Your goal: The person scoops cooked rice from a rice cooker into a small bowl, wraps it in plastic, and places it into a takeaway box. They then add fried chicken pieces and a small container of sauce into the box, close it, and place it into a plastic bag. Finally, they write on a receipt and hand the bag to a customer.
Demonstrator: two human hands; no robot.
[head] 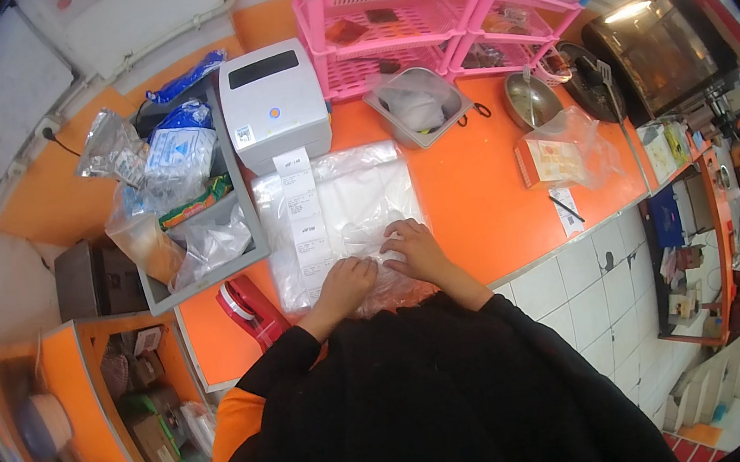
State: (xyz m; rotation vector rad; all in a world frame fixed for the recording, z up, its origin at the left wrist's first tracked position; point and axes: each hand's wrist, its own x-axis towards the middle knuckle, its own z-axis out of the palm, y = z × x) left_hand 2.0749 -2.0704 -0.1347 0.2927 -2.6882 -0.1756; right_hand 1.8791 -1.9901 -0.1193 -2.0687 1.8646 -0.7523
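A stack of clear plastic bags (365, 193) lies flat on the orange counter before me. My left hand (347, 284) rests on its near part, fingers together and bent over the crumpled film; whether they pinch it is hidden. Close beside it, my right hand (418, 252) touches the plastic with its fingers bent and apart. A long strip of printed receipts (307, 229) hangs from the white label printer (275, 107) over the left part of the stack. Left of my left hand stands a red tape dispenser (253, 313).
A grey crate (208, 280) of packages stands left. Behind are pink tiered racks (386, 36) and a metal container (421, 112). To the right lie a small box (550, 162), a pen (567, 208) on a slip, a metal bowl (532, 101) and a black pan (593, 86).
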